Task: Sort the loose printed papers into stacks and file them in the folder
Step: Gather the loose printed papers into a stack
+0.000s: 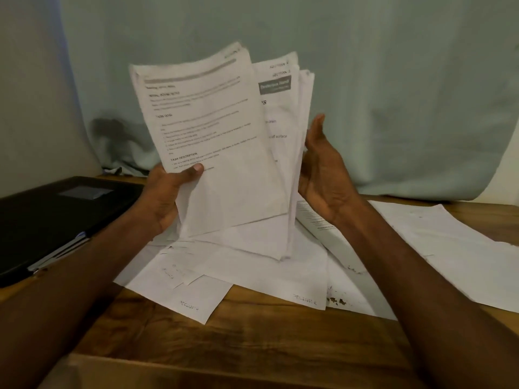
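Observation:
I hold a bundle of printed papers (219, 153) upright above the wooden table (252, 341). My left hand (165, 195) grips the bundle's lower left edge, thumb pressed on the front sheet. With straight fingers, my right hand (323, 172) touches the bundle's right edge. The sheets are fanned unevenly, and the rear ones stick out to the right. More loose papers (252, 276) lie spread flat on the table beneath the bundle. A black folder (56, 211) lies closed at the left, apart from both hands.
Further white sheets (438, 242) cover the table's right side up to the frame edge. A pale cloth (365, 94) hangs behind the table. Bare wood shows along the table's front edge.

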The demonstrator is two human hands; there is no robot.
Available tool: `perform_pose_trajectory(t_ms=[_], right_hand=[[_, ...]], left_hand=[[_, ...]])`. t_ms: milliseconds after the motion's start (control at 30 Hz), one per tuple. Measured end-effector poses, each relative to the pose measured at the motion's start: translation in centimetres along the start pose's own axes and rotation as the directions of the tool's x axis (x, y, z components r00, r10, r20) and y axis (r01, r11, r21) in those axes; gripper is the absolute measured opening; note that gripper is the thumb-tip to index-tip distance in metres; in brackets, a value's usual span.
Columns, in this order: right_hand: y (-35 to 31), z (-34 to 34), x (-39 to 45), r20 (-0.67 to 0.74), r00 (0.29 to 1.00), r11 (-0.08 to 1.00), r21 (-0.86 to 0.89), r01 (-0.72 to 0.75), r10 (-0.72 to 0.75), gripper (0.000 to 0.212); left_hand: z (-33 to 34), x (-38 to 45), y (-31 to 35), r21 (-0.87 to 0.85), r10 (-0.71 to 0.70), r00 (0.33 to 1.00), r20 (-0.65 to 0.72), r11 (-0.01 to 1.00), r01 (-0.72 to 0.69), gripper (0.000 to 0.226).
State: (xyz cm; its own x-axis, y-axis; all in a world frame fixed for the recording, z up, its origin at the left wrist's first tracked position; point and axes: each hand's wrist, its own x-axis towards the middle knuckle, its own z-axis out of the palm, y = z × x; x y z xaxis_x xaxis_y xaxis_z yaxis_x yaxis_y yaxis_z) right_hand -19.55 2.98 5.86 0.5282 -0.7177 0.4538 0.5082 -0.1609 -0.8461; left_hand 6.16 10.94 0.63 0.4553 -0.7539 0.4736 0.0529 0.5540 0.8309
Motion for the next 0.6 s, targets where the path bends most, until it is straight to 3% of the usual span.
perform_pose_trajectory(t_ms=[67, 133, 267, 400, 467, 600], right_hand=[[0.1, -0.2, -0.2, 0.027, 0.999, 0.963, -0.267, -0.031, 0.039, 0.062], [0.9, -0.4, 0.0, 0.004, 1.000, 0.900, -0.436, 0.020, -0.020, 0.048], [1.8, -0.5, 0.9, -0.143, 0.974, 0.905, -0.413, 0.102, -0.175, 0.030], [2.0, -1.0, 1.1, -0.107, 0.984, 0.901, -0.425, 0.084, -0.143, 0.050], [2.6, -1.2, 0.9, -0.100, 0.991, 0.895, -0.445, 0.037, -0.090, 0.051], [3.0, -1.9, 1.1, -0.093, 0.995, 0.879, -0.471, -0.073, 0.032, 0.051]], left_hand=[[-0.3, 0.3, 0.3, 0.021, 0.081, 0.991, -0.105, 0.997, -0.079, 0.042], [-0.5, 0.5, 0.6, 0.137, 0.172, 0.978, -0.117, 0.978, -0.156, 0.051], [-0.2, 0.3, 1.6, 0.292, 0.237, 0.971, 0.027, 0.927, -0.234, 0.080], [0.8, -0.6, 1.9, 0.283, 0.227, 0.970, 0.081, 0.928, -0.241, 0.052], [1.1, -0.8, 1.9, 0.246, 0.196, 0.978, 0.077, 0.946, -0.209, 0.034], [0.6, -0.5, 1.8, 0.182, 0.123, 0.991, 0.055, 0.974, -0.131, 0.030]])
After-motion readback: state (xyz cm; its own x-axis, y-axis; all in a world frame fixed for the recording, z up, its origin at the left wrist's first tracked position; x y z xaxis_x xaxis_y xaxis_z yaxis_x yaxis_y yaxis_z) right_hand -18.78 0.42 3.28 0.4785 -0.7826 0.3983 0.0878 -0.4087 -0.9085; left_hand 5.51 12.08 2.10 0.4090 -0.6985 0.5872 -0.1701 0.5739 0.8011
